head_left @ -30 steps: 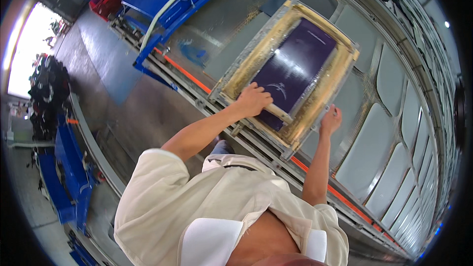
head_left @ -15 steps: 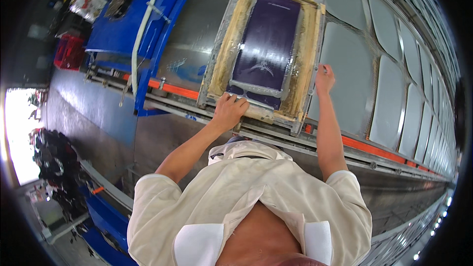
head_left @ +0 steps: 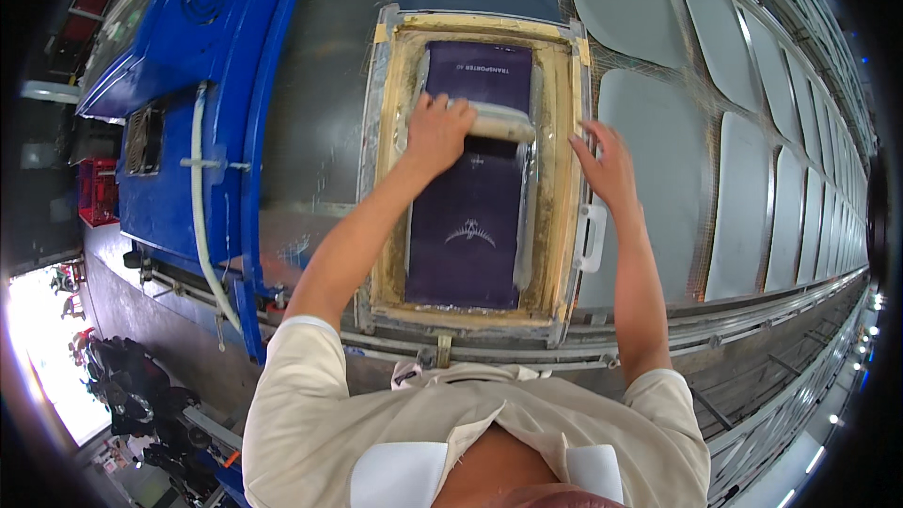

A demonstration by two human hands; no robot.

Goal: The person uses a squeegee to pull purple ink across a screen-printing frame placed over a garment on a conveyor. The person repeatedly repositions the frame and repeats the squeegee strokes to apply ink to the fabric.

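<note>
We work over a long, grey metal bench (head_left: 315,122), with a big blue metal machine (head_left: 160,212) at nine o'clock and flat, pale grey, rounded panels (head_left: 649,188) spreading toward three. Before us lies a rectangular frame (head_left: 562,188) with yellowish, stained wooden inner edges, upright along our twelve-to-six line. Inside it is a dark purple, glossy rectangle (head_left: 461,268) bearing a pale arched mark near six o'clock. Across its upper part, short of twelve, sits a pale, bar-shaped squeegee (head_left: 506,125), pointing roughly nine to three.

Our left hand (head_left: 440,134) grips the squeegee's nine o'clock end. Our right hand (head_left: 607,162) is loosely open at the frame's three o'clock edge; we cannot tell whether it touches.

We judge the step in hand to be a squeegee stroke over the purple. The next move calls for even pressure and a steady frame.
</note>
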